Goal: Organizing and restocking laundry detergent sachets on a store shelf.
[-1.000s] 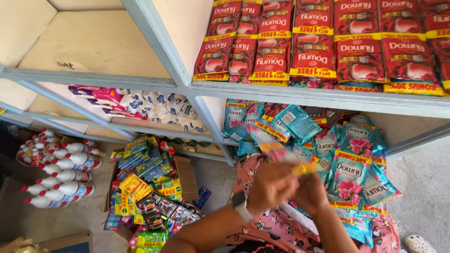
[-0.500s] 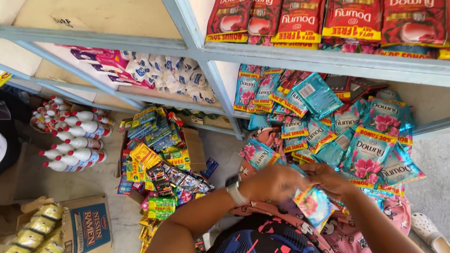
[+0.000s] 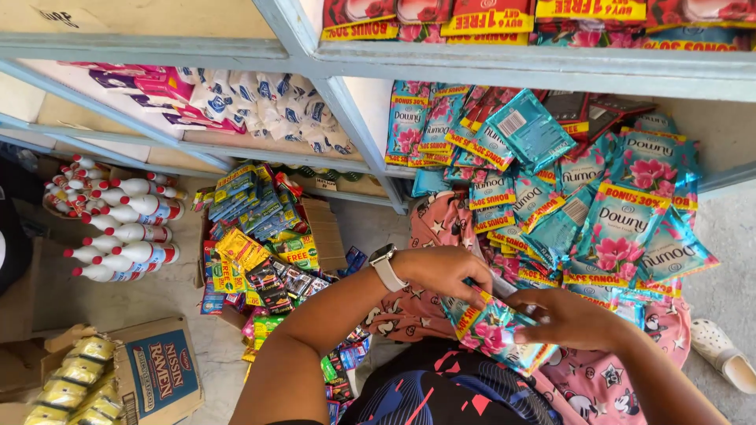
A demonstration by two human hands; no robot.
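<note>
shop shelf [image 3: 504, 67] hanging over teal sachets; left hand [image 3: 445, 271] and right hand [image 3: 567, 319] both gripping sachet strip [image 3: 492, 330] above lap.

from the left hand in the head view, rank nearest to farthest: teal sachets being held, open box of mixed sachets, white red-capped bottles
1. teal sachets: in the left hand, over the lap.
2. open box of mixed sachets: on the floor to the left.
3. white red-capped bottles: far left on the floor.
</note>
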